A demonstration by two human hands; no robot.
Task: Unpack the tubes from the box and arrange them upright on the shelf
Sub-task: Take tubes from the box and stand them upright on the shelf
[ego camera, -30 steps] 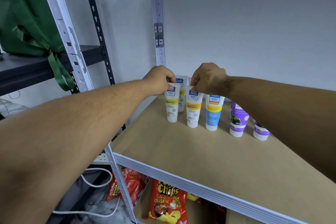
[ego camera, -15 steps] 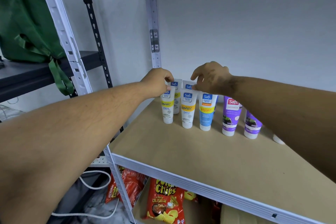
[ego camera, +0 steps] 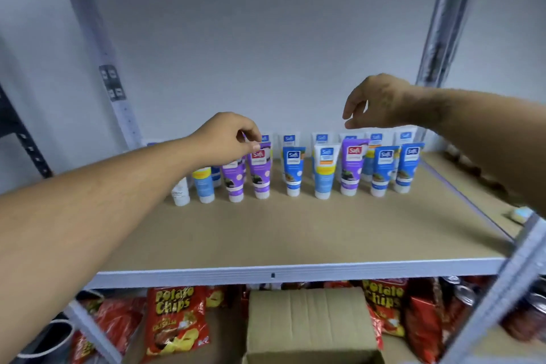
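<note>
Both hands have left the yellow-banded tubes they pinched a moment ago, and the head camera has swung right, so the whole row of tubes now shows across the shelf (ego camera: 295, 233).

From the head view, the left hand (ego camera: 227, 139) sits at the left part of the row, thumb and forefinger pressed together at the crimped top of a purple tube (ego camera: 260, 170); this grip appears to pinch that top edge (motion blur makes the contact hard to confirm). The right hand (ego camera: 375, 102) hovers above the right half of the row, fingers loosely curled and parted, grasping nothing and touching no tube.

All the tubes stand upright on their caps toward the back of the shelf in two ranks: a front rank of white, blue and purple ones, including a blue tube (ego camera: 293, 170) and a second purple tube (ego camera: 351, 167), with more white-topped tubes just behind them.

Below the shelf, a cardboard box (ego camera: 310, 325) sits between red potato chip bags (ego camera: 172, 322).
</note>
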